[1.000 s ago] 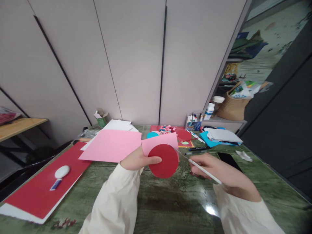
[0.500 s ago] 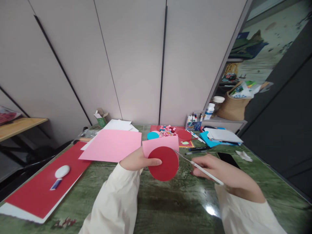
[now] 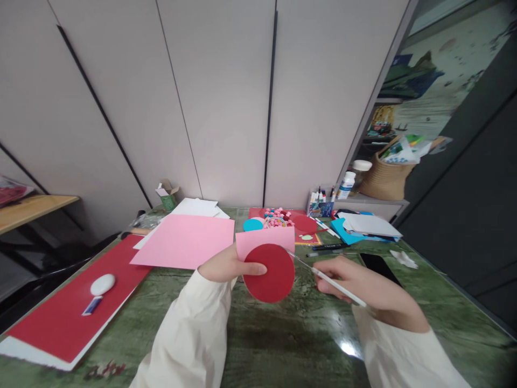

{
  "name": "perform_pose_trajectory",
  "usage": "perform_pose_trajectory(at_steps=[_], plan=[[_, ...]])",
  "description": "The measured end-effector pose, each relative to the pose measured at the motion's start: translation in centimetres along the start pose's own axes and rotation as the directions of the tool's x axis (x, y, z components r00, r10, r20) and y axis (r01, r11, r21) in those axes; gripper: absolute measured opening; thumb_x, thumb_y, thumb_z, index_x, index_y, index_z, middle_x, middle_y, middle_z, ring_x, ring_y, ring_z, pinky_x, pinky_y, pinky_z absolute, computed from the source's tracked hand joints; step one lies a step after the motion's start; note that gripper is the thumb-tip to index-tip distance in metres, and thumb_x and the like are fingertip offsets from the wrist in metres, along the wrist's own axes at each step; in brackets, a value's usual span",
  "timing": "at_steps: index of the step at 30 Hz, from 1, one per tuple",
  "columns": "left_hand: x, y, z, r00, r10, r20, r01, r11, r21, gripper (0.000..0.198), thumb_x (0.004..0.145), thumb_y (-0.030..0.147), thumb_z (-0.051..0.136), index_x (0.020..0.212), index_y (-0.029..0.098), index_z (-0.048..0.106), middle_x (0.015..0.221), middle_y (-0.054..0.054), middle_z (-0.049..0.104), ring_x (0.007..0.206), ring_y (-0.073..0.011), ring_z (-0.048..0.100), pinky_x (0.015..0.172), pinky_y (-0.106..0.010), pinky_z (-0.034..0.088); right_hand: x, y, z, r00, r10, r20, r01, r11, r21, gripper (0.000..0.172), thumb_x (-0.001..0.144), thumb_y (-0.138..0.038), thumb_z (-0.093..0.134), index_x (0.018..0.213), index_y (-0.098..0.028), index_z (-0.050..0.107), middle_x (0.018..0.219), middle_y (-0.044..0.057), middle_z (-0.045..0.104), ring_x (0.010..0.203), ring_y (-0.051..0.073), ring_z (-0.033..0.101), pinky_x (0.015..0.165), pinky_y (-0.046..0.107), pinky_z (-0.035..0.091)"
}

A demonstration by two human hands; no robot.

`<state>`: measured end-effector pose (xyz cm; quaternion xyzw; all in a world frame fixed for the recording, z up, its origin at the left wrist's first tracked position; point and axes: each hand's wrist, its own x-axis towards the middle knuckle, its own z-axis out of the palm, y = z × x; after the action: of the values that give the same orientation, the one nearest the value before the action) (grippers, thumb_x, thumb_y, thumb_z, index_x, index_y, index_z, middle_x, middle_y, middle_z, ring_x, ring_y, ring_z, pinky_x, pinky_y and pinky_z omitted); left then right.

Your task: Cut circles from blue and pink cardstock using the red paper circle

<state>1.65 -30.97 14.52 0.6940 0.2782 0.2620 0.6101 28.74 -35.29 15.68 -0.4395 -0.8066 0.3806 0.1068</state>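
While pale cabinet doors point(image 3: 218, 108) rise beyond the red disc point(image 3: 274, 277), the green worktop point(image 3: 266, 350) spreads below and all around it. Well to the left of the disc lies a long red sheet point(image 3: 60, 326), and a big pink sheet point(image 3: 181, 242) lies nearer on that side, a little beyond the disc. Far to the disc's right and beyond it stands a tan bag point(image 3: 385, 178), with a paper stack point(image 3: 371, 223), white over blue, nearer to the disc. To the right of the disc, the right hand point(image 3: 355, 274) has its fingers curled narrow around a tool point(image 3: 339, 288). The left hand point(image 3: 226, 264) reaches the disc's left side and pinches it, thumb flat on the face; the other fingers are hidden. The disc itself is held over the worktop, face toward the wearer, and a pink piece point(image 3: 264, 237) shows just behind its upper part. A dark phone point(image 3: 377, 268) lies to the disc's right, past the right hand. The tool, slim and white, points its thin tip at the disc's upper right edge; I cannot tell whether they touch. Beyond the disc sit a red circle point(image 3: 305, 223) and a blue circle point(image 3: 253, 224), and far to its left, a white oval point(image 3: 103, 284) and a smaller glue tube point(image 3: 92, 305).
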Motion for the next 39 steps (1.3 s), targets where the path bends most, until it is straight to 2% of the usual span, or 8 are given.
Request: perform_pose_trajectory(at_steps=[6, 11, 14, 24, 39], plan=[[0.1, 0.1, 0.1, 0.999, -0.051, -0.005, 0.05, 0.998, -0.03, 0.035, 0.069, 0.024, 0.066, 0.101, 0.013, 0.059, 0.103, -0.011, 0.064, 0.091, -0.0221, 0.059, 0.079, -0.036, 0.046, 0.6, -0.8, 0.5, 1.0, 0.016, -0.01, -0.016, 1.0, 0.027, 0.031, 0.083, -0.035, 0.045, 0.059, -0.018, 0.034, 0.054, -0.006, 0.031, 0.049, 0.007, 0.026, 0.044, 0.022, 0.02], [0.1, 0.4, 0.1, 0.997, -0.074, 0.0, 0.074, 0.996, -0.043, 0.036, 0.069, 0.024, 0.066, 0.102, 0.013, 0.058, 0.105, -0.012, 0.063, 0.09, -0.0217, 0.059, 0.078, -0.035, 0.047, 0.5, -1.0, 0.3, 1.0, 0.002, -0.007, -0.002, 1.0, 0.008, 0.037, 0.084, -0.043, 0.043, 0.059, -0.018, 0.034, 0.054, -0.005, 0.032, 0.05, 0.007, 0.028, 0.045, 0.021, 0.023], [0.0, 0.5, 0.1, 0.996, -0.085, 0.01, 0.086, 0.995, -0.048, 0.037, 0.069, 0.023, 0.066, 0.103, 0.013, 0.058, 0.105, -0.012, 0.063, 0.089, -0.0222, 0.06, 0.077, -0.036, 0.047, 0.4, -0.8, 0.3, 1.0, 0.005, -0.005, -0.005, 1.0, -0.002, 0.04, 0.084, -0.048, 0.042, 0.059, -0.018, 0.034, 0.054, -0.005, 0.032, 0.05, 0.007, 0.027, 0.045, 0.021, 0.022], [0.1, 0.2, -0.4, 0.987, -0.115, 0.111, 0.12, 0.992, -0.038, 0.041, 0.069, 0.023, 0.066, 0.109, 0.015, 0.057, 0.101, -0.01, 0.065, 0.09, -0.0213, 0.059, 0.074, -0.033, 0.047, 0.1, 0.5, 0.1, 1.0, -0.013, 0.022, 0.014, 0.999, -0.053, 0.04, 0.084, -0.046, 0.045, 0.058, -0.017, 0.035, 0.055, -0.006, 0.028, 0.051, 0.008, 0.024, 0.047, 0.022, 0.021], [-0.1, 0.3, -0.3, 0.977, -0.178, 0.121, 0.181, 0.983, -0.015, 0.04, 0.066, 0.023, 0.068, 0.105, 0.015, 0.06, 0.104, -0.01, 0.065, 0.09, -0.0218, 0.06, 0.076, -0.034, 0.048, -0.1, 0.7, -0.2, 0.998, 0.019, 0.059, -0.014, 0.997, -0.075, 0.039, 0.082, -0.046, 0.047, 0.057, -0.016, 0.039, 0.055, -0.006, 0.03, 0.052, 0.008, 0.024, 0.048, 0.022, 0.022]])
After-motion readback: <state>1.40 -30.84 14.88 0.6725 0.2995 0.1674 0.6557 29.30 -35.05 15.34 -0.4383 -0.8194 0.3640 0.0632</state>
